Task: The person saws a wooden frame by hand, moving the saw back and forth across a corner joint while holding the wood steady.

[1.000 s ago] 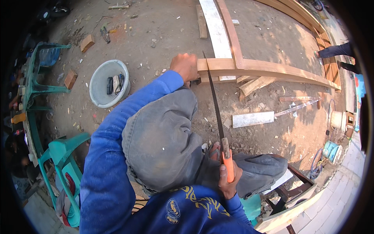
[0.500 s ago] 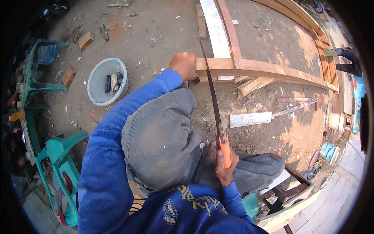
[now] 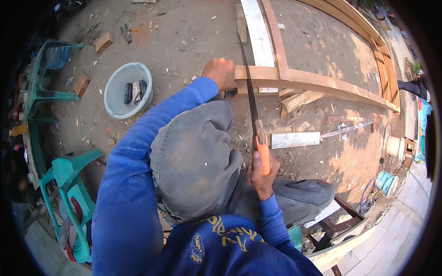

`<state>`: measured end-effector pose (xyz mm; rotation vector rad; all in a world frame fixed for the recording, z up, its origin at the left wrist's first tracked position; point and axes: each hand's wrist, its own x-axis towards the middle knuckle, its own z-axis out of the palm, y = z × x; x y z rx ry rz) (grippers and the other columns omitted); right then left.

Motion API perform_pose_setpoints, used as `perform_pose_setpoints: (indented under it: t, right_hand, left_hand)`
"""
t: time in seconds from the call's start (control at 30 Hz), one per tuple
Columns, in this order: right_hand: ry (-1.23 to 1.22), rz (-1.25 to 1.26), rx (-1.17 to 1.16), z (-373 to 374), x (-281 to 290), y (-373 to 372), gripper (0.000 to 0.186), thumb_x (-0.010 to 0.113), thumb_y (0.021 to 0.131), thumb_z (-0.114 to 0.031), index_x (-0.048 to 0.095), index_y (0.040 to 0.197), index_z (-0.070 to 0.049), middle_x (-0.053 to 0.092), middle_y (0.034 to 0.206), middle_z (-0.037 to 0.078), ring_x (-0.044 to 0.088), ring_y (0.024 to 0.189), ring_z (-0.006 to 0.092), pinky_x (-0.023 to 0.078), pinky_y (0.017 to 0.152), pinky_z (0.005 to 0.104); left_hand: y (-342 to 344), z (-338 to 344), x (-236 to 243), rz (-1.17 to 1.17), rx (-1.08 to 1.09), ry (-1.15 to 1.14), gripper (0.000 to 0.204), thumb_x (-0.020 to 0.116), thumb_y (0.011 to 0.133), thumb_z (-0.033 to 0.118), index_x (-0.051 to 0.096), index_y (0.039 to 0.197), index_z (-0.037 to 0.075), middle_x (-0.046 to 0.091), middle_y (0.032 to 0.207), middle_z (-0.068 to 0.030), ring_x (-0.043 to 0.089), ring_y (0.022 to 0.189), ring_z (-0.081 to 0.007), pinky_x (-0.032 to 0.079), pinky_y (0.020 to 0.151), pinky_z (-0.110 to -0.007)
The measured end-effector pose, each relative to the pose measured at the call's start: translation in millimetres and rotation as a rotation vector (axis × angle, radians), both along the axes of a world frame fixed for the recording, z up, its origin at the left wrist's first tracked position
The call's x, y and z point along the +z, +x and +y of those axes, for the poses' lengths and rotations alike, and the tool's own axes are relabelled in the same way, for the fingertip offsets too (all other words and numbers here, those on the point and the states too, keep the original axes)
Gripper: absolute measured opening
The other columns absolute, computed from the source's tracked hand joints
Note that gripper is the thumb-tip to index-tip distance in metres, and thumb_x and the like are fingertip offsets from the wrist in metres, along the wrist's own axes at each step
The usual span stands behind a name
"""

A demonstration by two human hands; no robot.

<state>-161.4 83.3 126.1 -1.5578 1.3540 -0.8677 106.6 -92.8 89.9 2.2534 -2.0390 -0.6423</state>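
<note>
My right hand (image 3: 265, 172) is wrapped round the orange grip of a handsaw (image 3: 253, 105). The saw's long dark blade points away from me and crosses the wooden frame (image 3: 269, 73) close to its left end. Closed over that same end, left of the blade, is my left hand (image 3: 220, 73); its fingertips are partly hidden behind the wood. My bent left knee in grey trousers lies just below the frame's end. A second, upright-running timber (image 3: 275, 39) meets the frame right of the blade, beside a whitish board (image 3: 258, 37).
A grey basin (image 3: 110, 94) holding dark tools stands at left, near brick-like blocks (image 3: 81, 84) and green plastic chairs (image 3: 69, 168). At right lie a white board piece (image 3: 295, 140), thin strips and a bucket (image 3: 386, 181). Another person's leg (image 3: 413, 87) shows at the far right.
My right hand has pushed the saw forward, away from me, along the blade's line. My left hand keeps its hold on the frame. The other person's foot has gone from sight.
</note>
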Motion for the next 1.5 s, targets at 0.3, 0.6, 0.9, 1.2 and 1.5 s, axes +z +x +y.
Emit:
perform_pose_setpoints:
  t: [0.3,0.6,0.9,1.2,1.5]
  right_hand:
    - [-0.133,-0.009,0.039,-64,-25,30,0.027,0.059,0.101,-0.023,0.068,0.098,0.003,0.060,0.073,0.001,0.052,0.064,0.0099,0.042,0.058,0.0294]
    - [-0.044,0.097,0.059,67,20,-49,0.030,0.062,0.096,-0.023,0.071,0.102,0.005,0.060,0.067,0.008,0.059,0.058,0.0139,0.047,0.058,0.0314]
    - [-0.273,-0.066,-0.014,-104,-35,62,0.030,0.059,0.103,-0.025,0.069,0.100,0.003,0.059,0.073,0.000,0.050,0.065,0.0087,0.040,0.057,0.0284]
    - [-0.006,0.120,0.085,76,29,-61,0.053,0.054,0.100,-0.039,0.070,0.120,0.007,0.070,0.082,0.007,0.059,0.069,0.0107,0.047,0.063,0.0269]
    - [-0.123,-0.113,-0.015,-98,-20,64,0.025,0.066,0.098,-0.022,0.065,0.089,0.002,0.055,0.065,0.009,0.048,0.061,0.0147,0.042,0.056,0.0357]
  left_hand:
    - [-5,-8,-1,-0.004,-0.018,-0.051,0.052,0.087,0.069,0.038,0.071,0.106,0.006,0.074,0.100,-0.0203,0.073,0.095,-0.0390,0.060,0.085,-0.046]
    - [5,3,3,-0.001,0.011,-0.022,0.049,0.086,0.070,0.037,0.072,0.104,0.005,0.073,0.104,-0.0214,0.072,0.098,-0.0391,0.059,0.087,-0.046]
    - [-17,-8,0,0.006,-0.038,-0.037,0.049,0.085,0.071,0.036,0.071,0.107,0.005,0.074,0.102,-0.0210,0.073,0.099,-0.0389,0.059,0.087,-0.046]
    - [0,4,6,-0.012,0.003,-0.025,0.051,0.087,0.071,0.036,0.070,0.108,0.004,0.075,0.102,-0.0207,0.072,0.099,-0.0406,0.059,0.087,-0.047]
    - [-2,-4,9,0.043,-0.034,0.024,0.053,0.086,0.072,0.038,0.069,0.108,0.004,0.074,0.102,-0.0211,0.073,0.098,-0.0399,0.059,0.085,-0.047]
